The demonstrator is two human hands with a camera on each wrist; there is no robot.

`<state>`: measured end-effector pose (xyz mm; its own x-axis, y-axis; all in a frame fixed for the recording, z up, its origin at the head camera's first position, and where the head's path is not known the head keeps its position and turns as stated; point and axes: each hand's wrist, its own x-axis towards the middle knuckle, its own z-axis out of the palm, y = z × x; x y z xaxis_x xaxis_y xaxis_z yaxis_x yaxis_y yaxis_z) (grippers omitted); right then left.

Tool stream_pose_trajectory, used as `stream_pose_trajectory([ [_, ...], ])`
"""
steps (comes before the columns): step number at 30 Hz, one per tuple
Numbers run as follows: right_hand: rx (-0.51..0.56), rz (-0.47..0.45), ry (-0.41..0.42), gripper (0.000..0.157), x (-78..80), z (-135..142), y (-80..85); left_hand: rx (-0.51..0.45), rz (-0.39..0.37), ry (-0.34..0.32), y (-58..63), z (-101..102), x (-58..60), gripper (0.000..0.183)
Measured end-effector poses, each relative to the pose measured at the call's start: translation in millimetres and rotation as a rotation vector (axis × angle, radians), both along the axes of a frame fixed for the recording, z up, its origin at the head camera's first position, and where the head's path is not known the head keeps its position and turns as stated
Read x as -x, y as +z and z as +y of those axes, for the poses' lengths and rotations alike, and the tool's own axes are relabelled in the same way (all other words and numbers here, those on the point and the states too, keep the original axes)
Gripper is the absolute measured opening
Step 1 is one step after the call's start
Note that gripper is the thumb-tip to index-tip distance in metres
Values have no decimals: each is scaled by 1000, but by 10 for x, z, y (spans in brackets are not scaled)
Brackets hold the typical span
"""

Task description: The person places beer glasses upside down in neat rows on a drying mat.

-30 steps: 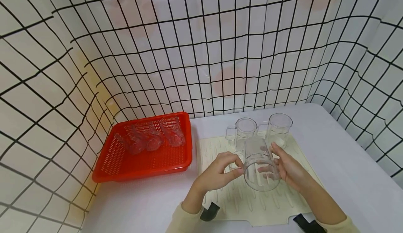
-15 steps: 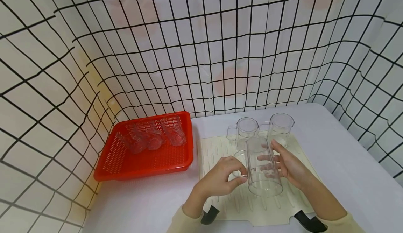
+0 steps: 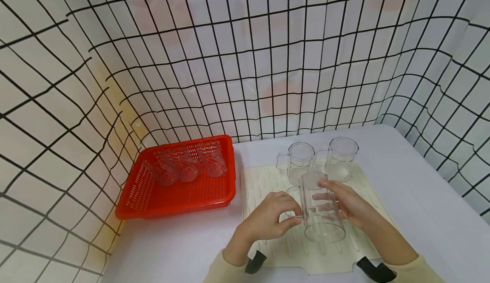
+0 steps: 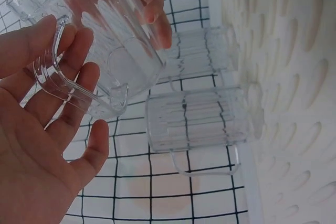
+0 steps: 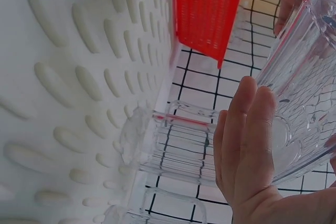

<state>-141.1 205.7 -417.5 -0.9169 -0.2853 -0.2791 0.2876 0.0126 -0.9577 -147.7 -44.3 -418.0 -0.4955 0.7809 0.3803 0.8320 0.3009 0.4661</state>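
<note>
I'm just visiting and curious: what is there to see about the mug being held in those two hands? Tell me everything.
The mug is clear and colourless, perhaps glass or hard plastic, with a tall, roughly cylindrical body and a looped handle on one side. It is held tilted above the cream mat. The left grip holds the handle; the right grip supports the body, fingers showing through its wall.

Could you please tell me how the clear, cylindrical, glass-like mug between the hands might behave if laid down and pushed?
The clear mug would probably be stiff and perhaps breakable, judging by its glassy, transparent wall. Its smooth, shiny surface may be slippery. Its round body could roll, though the protruding handle might stop it.
</note>
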Motion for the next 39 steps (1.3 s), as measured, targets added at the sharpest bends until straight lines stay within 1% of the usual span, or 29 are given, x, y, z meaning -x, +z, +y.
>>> stream_pose_trajectory([
  [4,48,-11,3,75,-7,-4,-29,11,33,29,-12,-4,-10,5],
  [6,73,-16,-1,74,-10,-9,-42,-14,34,29,-11,-13,-15,5],
  [8,83,-12,-8,73,-12,-17,-54,-72,-2,29,-7,-31,-17,4],
  [11,70,16,-23,69,-18,-31,-65,-197,-70,50,10,-71,-11,4],
  [12,67,31,-23,71,-21,-34,-69,-236,-90,66,10,-86,-5,4],
  [14,65,64,-27,70,-33,-36,-72,-296,-112,111,9,-112,8,4],
  [18,54,136,-34,73,-63,-29,-68,-354,-136,192,-12,-148,30,8],
  [20,36,173,-40,70,-82,-32,-63,-371,-160,216,-31,-162,37,11],
  [26,-10,252,-81,61,-132,-78,-43,-382,-238,238,-81,-191,55,21],
  [31,-37,350,-111,60,-181,-99,-22,-376,-292,238,-88,-200,52,26],
  [34,-15,405,-118,57,-207,-105,-17,-372,-330,236,-92,-200,50,28],
  [39,-26,443,-112,57,-238,-105,-21,-360,-376,233,-111,-194,51,32],
])
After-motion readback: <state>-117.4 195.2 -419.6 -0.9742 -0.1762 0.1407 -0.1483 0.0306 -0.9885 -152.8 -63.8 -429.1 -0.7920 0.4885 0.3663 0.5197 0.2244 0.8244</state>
